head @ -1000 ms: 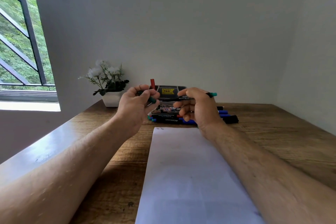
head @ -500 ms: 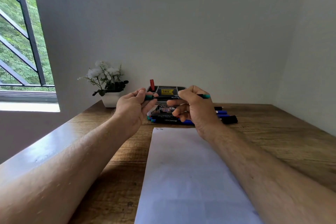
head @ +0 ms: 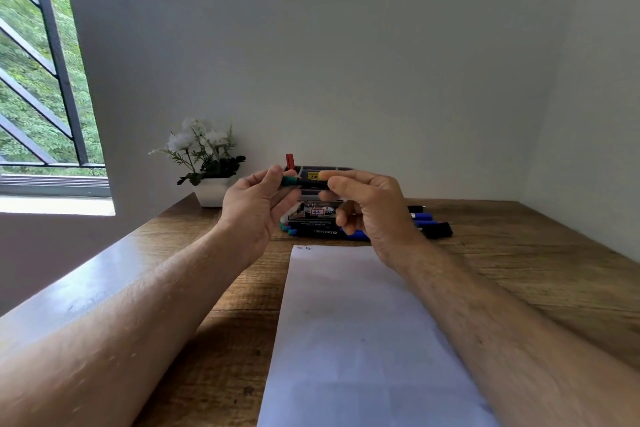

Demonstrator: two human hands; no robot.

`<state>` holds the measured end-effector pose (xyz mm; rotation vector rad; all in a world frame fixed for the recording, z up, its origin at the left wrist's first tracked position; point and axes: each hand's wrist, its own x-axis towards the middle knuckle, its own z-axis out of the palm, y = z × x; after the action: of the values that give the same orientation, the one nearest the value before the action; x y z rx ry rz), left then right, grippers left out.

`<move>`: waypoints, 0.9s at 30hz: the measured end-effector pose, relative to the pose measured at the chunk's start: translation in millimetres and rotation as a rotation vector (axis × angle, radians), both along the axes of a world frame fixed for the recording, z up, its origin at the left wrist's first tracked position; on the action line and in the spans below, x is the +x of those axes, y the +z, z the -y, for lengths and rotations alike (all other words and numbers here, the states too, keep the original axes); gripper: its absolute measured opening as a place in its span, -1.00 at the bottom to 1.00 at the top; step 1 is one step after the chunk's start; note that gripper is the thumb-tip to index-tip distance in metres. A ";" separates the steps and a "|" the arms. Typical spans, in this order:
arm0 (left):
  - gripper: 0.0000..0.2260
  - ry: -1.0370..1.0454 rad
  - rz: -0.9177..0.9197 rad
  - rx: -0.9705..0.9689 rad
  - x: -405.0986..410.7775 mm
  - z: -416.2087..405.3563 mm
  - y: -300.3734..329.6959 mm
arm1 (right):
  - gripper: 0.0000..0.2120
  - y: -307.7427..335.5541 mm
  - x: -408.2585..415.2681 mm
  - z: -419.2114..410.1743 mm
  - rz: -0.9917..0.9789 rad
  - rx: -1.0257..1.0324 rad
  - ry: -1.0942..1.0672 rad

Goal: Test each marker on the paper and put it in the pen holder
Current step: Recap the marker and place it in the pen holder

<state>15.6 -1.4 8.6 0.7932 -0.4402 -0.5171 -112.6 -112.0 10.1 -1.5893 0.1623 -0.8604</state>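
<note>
Both hands are raised above the far end of the white paper (head: 349,322). Between them a green-capped black marker (head: 304,182) lies level. My left hand (head: 256,208) pinches its green cap end with thumb and fingertips. My right hand (head: 370,208) grips the black barrel; the marker's other end is hidden inside that hand. Behind the hands stands the dark pen holder (head: 325,173) with a red marker (head: 290,161) sticking up from it. Several markers (head: 424,224), blue, green and black, lie in a pile on the table between the holder and the paper.
A white pot with white flowers (head: 204,163) stands at the back left of the wooden table (head: 519,263), near a barred window (head: 41,80). Two small marks (head: 304,247) sit at the paper's top left corner. Walls close the table off behind and to the right.
Both hands have drawn closer together and the green cap now sits on the marker's left end. The green right tip that stuck out of my right hand is now hidden.
</note>
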 end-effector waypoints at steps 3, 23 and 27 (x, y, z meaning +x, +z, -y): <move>-0.79 0.051 0.019 -0.017 5.1 -0.3 -1.4 | -0.82 -0.7 -0.8 -0.6 -0.072 -0.117 -0.023; -0.57 0.104 0.133 0.099 -22.2 12.3 -11.1 | -0.93 -7.7 10.8 0.8 -0.220 -0.382 -0.199; -0.51 0.101 0.223 0.119 -17.5 11.5 -11.1 | -0.91 -6.6 6.1 0.7 -0.256 -0.435 -0.202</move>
<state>-1.9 -12.8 -2.5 0.9876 -0.5764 -0.3644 -106.6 -112.7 3.5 -2.1190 0.3407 -0.8836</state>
